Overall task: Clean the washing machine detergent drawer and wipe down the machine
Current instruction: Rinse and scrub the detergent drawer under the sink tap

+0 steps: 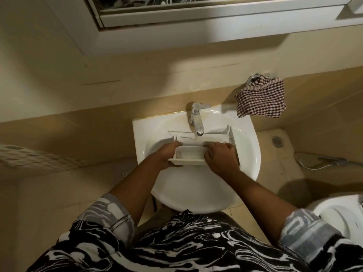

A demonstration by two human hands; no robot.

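"Beige tiles [59,75] cover the wall and floor of this bathroom, and I stand over a white sink [253,154] fixed to that wall."

"Where is the drawer?"

"Down in the basin. The detergent drawer [208,137] lies under the spout of the chrome tap [197,118], its long side across the bowl. Nearest me is a smaller boxy part [189,155], white like the rest, with a flat lip. I cannot tell whether it is joined to the drawer or loose."

"And your hands?"

"My left hand [167,154] grips the left end of that part, fingers curled round it. My right hand [220,156] is curled over the right end, knuckles up, fingertips hidden against the plastic."

"Is water running?"

"I cannot tell from up here."

"What else is around you?"

"A brown-and-white checked cloth [261,99] hangs from a metal holder [253,78] on the wall, to the right of the tap. A mirrored cabinet [196,14] juts out above. On the floor to my right there is a round drain [278,141], a hose [322,160] lying near it, and the edge of a white toilet [341,214] by my right elbow. Off to the left is a white perforated basket [39,158], blurred. My sleeves [110,214] are turned back above the elbows, in a black-and-white swirl print."
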